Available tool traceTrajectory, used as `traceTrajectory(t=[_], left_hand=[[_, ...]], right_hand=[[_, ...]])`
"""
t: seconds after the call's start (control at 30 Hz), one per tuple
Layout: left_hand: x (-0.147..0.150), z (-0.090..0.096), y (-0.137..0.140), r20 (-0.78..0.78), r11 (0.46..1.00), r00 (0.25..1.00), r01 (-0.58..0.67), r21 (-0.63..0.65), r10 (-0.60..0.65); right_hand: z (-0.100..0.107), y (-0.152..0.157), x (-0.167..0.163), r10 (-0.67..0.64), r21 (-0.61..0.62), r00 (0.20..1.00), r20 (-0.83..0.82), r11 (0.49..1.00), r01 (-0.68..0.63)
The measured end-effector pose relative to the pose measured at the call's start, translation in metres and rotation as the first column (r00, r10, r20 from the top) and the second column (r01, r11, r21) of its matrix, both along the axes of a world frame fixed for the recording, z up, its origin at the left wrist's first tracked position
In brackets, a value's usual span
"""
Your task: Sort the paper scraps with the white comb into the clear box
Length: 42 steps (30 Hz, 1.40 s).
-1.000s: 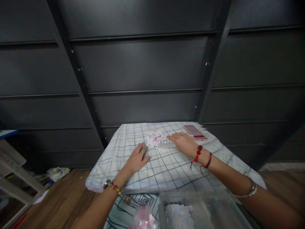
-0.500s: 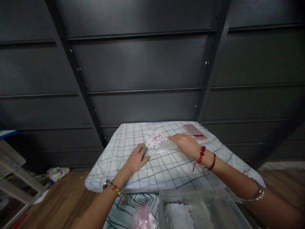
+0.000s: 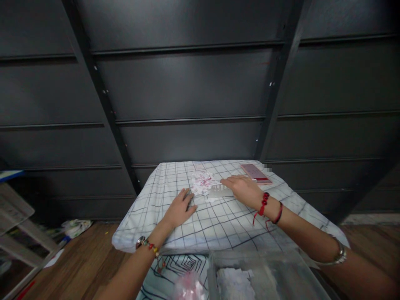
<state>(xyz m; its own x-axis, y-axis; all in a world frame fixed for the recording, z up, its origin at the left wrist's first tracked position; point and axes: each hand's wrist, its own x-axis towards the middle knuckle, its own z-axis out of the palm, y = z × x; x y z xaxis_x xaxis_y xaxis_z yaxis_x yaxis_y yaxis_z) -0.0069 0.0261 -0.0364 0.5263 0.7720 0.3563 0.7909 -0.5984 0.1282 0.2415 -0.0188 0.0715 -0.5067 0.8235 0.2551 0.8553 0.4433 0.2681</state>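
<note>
On the checked cloth, my left hand (image 3: 180, 209) lies flat with its fingers apart, beside a pile of white and pink scraps (image 3: 201, 182). My right hand (image 3: 245, 189) is closed round a thin white stick (image 3: 216, 183), whose tip points left at the pile. Below that hand sits a pale grey strip (image 3: 218, 193) with a row of small white pieces on it, its right end covered by my fingers. What those pieces are is too small to tell. A pink phone (image 3: 255, 172) rests just behind my right hand.
The checked cloth (image 3: 218, 225) covers a low table against a dark panelled wall (image 3: 187, 91). Nearer me stand a clear plastic box (image 3: 275, 266) with white paper-like pieces inside and a pink plastic bag (image 3: 189, 285). A light rack (image 3: 18, 229) is at left on the wooden floor.
The view has shifted very slightly. Both hands, the stick and the pile look the same as before.
</note>
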Motion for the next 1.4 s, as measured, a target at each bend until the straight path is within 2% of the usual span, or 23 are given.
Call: traceTrajectory(t=[0.23,0.33,0.5,0.73,0.9,1.07,1.27,1.4], left_hand=[[0.000,0.000,0.000,0.016,1.000,1.000,0.004,-0.002,-0.004],[0.001,0.000,0.000,0.021,1.000,1.000,0.005,-0.003,-0.005],[0.001,0.000,0.000,0.034,1.000,0.999,0.001,-0.009,-0.001],[0.001,0.002,-0.001,0.023,1.000,1.000,0.004,-0.018,-0.004],[0.002,0.004,-0.001,0.019,1.000,1.000,0.003,-0.030,-0.003],[0.001,0.003,0.000,0.033,0.999,0.999,0.009,-0.034,-0.008],[0.000,0.002,0.000,0.045,0.999,0.999,0.011,-0.036,-0.009],[0.001,0.002,0.000,0.040,1.000,0.999,0.012,-0.029,-0.011]], right_hand=[[0.000,0.005,0.009,-0.051,0.037,0.999,0.006,0.998,0.050],[0.003,0.004,0.005,-0.026,0.053,1.000,0.002,0.998,0.026],[0.005,0.001,-0.002,0.002,0.022,1.000,-0.013,1.000,-0.002],[0.002,0.005,0.008,-0.068,-0.007,0.998,-0.002,0.998,0.068],[0.003,0.003,0.000,0.004,0.035,0.999,-0.033,0.999,-0.002],[-0.001,0.001,-0.006,0.095,-0.006,0.995,-0.012,0.995,-0.095],[0.000,-0.004,0.007,0.086,-0.027,0.996,-0.023,0.996,-0.086],[0.003,-0.002,0.009,0.079,0.022,0.996,-0.042,0.997,-0.078]])
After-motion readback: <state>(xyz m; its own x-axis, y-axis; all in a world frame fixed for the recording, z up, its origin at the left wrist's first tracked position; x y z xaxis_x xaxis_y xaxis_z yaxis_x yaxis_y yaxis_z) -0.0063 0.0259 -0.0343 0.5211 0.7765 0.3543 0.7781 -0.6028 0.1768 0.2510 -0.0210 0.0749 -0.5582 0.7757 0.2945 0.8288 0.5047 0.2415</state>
